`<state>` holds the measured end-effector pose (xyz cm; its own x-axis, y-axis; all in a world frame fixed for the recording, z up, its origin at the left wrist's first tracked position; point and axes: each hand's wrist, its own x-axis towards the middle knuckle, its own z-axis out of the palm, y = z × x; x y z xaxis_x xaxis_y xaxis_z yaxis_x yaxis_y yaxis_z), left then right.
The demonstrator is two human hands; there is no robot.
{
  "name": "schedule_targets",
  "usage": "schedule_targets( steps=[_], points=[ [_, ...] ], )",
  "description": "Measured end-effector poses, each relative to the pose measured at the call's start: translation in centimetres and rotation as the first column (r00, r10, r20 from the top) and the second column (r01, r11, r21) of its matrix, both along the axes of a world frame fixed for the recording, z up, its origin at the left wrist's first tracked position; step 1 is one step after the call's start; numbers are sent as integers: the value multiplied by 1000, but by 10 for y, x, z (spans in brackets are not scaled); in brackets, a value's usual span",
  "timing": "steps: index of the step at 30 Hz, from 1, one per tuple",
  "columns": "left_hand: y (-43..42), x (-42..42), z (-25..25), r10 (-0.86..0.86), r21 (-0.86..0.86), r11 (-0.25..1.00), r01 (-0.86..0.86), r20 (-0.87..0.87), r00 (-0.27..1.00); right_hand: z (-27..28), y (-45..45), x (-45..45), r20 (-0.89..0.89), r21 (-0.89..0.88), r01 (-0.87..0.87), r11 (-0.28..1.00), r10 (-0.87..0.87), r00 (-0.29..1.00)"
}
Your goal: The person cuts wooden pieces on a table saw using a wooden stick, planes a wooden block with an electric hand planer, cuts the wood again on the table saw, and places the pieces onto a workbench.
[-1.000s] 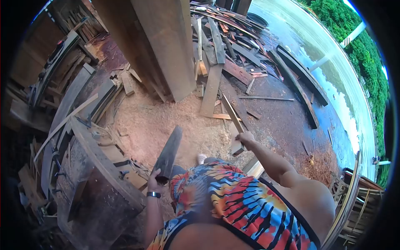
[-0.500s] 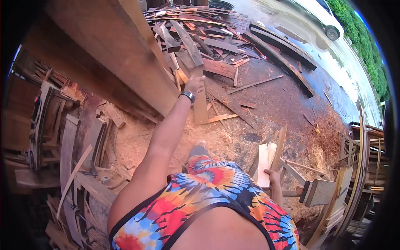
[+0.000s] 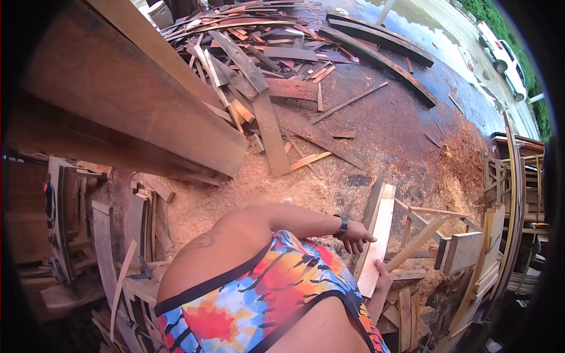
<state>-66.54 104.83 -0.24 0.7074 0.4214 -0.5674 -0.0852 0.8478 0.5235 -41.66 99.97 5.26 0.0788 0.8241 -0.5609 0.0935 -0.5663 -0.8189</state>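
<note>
A pale, freshly cut board (image 3: 382, 228) stands tilted in front of me on the right. My right hand (image 3: 384, 276) grips its right edge near the lower end. My left hand (image 3: 355, 235), with a watch on the wrist, reaches across to the board's left side. Its fingers are loosely spread, and one fingertip is at or very near the board's face. Behind the pale board, a greyish board (image 3: 372, 205) shows along its left edge. To the right, a narrow brown strip (image 3: 416, 244) slants across a wooden frame.
Large thick planks (image 3: 135, 100) jut in from the upper left. A scrap wood pile (image 3: 259, 56) lies ahead, with long dark beams (image 3: 382, 59) beside it. Sawdust (image 3: 253, 194) covers the ground. Upright boards (image 3: 103, 235) stand at left, and stacked lumber (image 3: 491, 247) at right.
My left hand has left the plank by the scrap pile and swung right to the pale board. The brown strip beside my right hand now slants away to the right. My view has shifted.
</note>
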Motion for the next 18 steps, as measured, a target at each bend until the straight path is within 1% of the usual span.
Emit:
schedule_targets(
  steps=[1,2,3,4,5,6,7,8,9,10,11,12,13,14,17,18],
  points=[
    [-1,9,9,-54,-44,997,57,78,996,14,-5,-9,8,30,4,1000,-4,1000],
    [-4,22,22,-46,-83,995,47,21,999,31,-12,-16,16,57,15,998,-16,1000],
    [-9,32,22,-14,-87,996,19,65,998,44,-21,-16,29,82,47,996,-49,998],
    [-9,42,22,-24,-85,996,33,108,994,29,-29,0,4,151,52,987,-53,999],
    [-7,61,22,-94,-72,992,106,158,983,51,-35,-10,-61,154,63,986,-54,997],
    [-10,78,12,-43,-155,984,84,251,967,72,-39,-20,-109,228,122,966,-99,989],
    [-9,85,21,-67,-82,994,78,127,990,53,-49,2,-78,250,121,961,-104,991],
    [-1,85,57,-125,-74,988,134,110,986,59,-57,15,87,209,75,975,-95,992],
    [-4,100,54,-104,4,994,106,208,973,65,-67,31,245,153,34,988,-71,967],
    [2,112,29,-206,44,978,202,182,961,24,-80,51,177,298,101,949,-159,971],
    [1,124,28,-179,48,984,173,165,970,30,-90,57,169,406,205,891,-293,941],
    [1,137,23,-201,74,978,194,109,973,10,-103,75,236,441,248,862,-378,895],
    [2,152,20,-176,104,980,170,51,983,-9,-113,94,299,470,250,846,-419,857],
    [4,167,20,-234,148,963,226,36,972,22,-124,107,320,359,321,876,-439,840],
    [13,212,20,-347,246,909,337,-4,938,-2,-175,153,369,395,453,799,-590,718],
    [18,228,13,-386,263,889,375,-12,922,-2,-194,162,316,422,518,744,-656,685]
  ],
)
